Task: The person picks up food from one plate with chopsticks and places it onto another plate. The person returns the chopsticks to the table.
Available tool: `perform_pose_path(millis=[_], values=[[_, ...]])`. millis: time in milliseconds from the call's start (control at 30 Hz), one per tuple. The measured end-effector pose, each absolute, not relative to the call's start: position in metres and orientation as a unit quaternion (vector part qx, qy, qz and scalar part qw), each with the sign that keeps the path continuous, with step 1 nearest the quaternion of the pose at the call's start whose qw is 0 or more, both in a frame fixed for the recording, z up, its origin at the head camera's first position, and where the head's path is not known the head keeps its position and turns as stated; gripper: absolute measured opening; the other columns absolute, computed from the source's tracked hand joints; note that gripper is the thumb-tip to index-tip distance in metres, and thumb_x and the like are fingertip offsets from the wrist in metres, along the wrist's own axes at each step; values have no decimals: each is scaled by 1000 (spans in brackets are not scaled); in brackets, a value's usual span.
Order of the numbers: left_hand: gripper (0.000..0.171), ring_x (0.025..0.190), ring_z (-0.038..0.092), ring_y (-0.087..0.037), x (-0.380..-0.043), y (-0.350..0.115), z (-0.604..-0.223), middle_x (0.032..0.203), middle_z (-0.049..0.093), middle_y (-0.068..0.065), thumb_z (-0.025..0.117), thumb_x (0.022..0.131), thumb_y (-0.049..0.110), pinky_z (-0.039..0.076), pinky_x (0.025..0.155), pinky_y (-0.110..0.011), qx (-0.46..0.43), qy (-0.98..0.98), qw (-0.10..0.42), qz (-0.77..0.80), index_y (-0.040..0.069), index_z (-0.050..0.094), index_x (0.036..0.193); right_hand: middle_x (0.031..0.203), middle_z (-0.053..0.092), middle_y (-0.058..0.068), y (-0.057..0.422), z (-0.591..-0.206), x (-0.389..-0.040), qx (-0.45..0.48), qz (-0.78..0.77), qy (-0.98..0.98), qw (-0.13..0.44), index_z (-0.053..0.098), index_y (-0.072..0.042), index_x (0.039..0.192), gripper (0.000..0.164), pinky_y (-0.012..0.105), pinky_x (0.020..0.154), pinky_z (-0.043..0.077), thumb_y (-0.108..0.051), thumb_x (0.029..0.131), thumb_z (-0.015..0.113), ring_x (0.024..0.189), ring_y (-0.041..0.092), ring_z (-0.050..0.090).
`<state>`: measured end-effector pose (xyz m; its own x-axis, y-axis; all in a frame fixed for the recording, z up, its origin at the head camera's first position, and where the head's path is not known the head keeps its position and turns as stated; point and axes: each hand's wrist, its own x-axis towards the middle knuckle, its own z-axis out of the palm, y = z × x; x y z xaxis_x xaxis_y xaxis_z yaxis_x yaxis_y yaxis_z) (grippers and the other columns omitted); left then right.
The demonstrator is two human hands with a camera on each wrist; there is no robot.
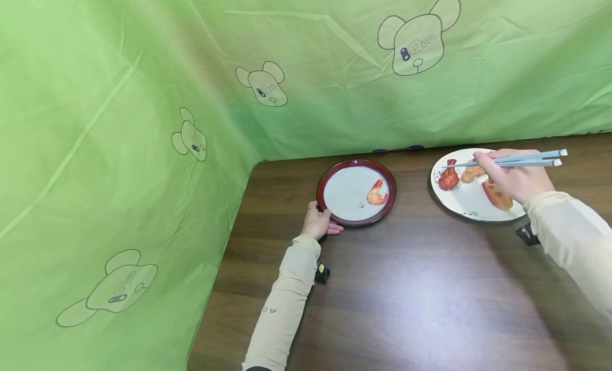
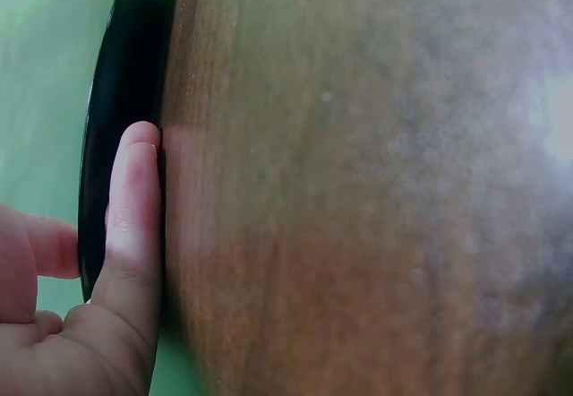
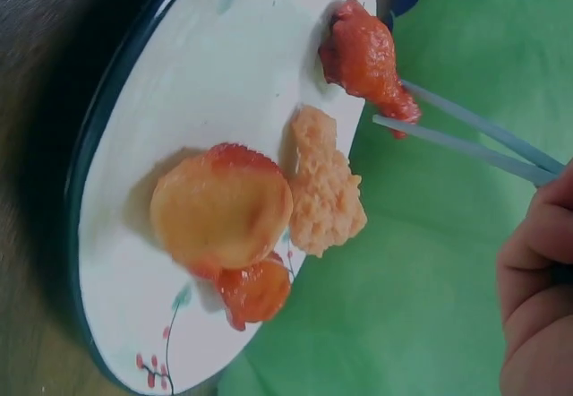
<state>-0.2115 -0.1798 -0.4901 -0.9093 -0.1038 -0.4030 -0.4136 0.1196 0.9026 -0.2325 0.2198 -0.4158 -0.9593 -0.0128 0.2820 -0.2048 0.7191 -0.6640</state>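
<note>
My left hand (image 1: 317, 222) holds the near left rim of a round plate (image 1: 322, 193) with a red-brown rim and pale middle. In the left wrist view one straight finger (image 2: 134, 199) lies along the plate's dark outer wall. A shrimp (image 1: 376, 194) and a small orange crumb (image 1: 361, 205) lie on that plate. My right hand (image 1: 518, 177) grips pale blue chopsticks (image 3: 479, 145) above a white plate (image 1: 470, 203). Their parted tips are on either side of the thin end of a red drumstick (image 3: 363, 55), at the white plate's edge.
The white plate also carries a tan, bumpy fried piece (image 3: 324, 190), a yellow-brown bun-like piece (image 3: 219, 208) and a glossy orange-red piece (image 3: 255, 293). Both plates stand on a dark wooden table (image 1: 382, 296). Green cloth (image 1: 325, 110) hangs along its back and left edges.
</note>
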Motion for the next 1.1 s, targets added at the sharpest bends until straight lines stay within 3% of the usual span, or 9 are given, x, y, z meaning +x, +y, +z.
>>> perform_pose_path(millis=[100,233,467,733,967,1100], values=[[54,55,68,-21,-211,-180,-490,91,66,-35,37,101,7,63,57,-34,-172,739,121,640,2,11,147,63,38,-52,218,-415,-226,89,376,-904,185,74,2,96,28,4,47,31,-22,90,62,57,-25,35],[52,54,68,-21,-211,-180,-489,92,65,-35,38,101,7,63,57,-34,-173,740,120,638,2,13,146,66,40,-53,217,-415,-222,114,373,-892,230,74,2,88,22,1,46,32,-17,86,64,58,-27,36],[52,56,69,-23,-209,-179,-489,94,65,-35,38,101,7,63,56,-34,-173,745,118,633,2,13,146,69,38,-54,222,-414,-217,130,351,-893,251,76,1,90,22,-2,50,34,-18,87,64,63,-31,37],[53,61,71,-29,-200,-177,-472,97,63,-38,38,101,4,63,57,-35,-165,743,119,638,-2,11,146,56,40,-37,221,-411,-214,168,338,-876,301,75,-6,75,19,7,43,32,-15,86,63,54,-22,35],[53,59,70,-27,-201,-178,-471,99,63,-40,37,101,4,63,59,-35,-163,739,123,642,-2,11,147,51,41,-20,217,-406,-215,205,315,-859,347,63,-11,56,33,11,41,29,-18,88,60,54,-19,31],[52,56,69,-22,-206,-180,-484,94,65,-36,37,101,7,63,57,-33,-159,744,118,638,0,12,146,52,41,-26,213,-405,-214,203,329,-855,347,64,-9,56,33,9,43,30,-18,88,61,55,-21,33]])
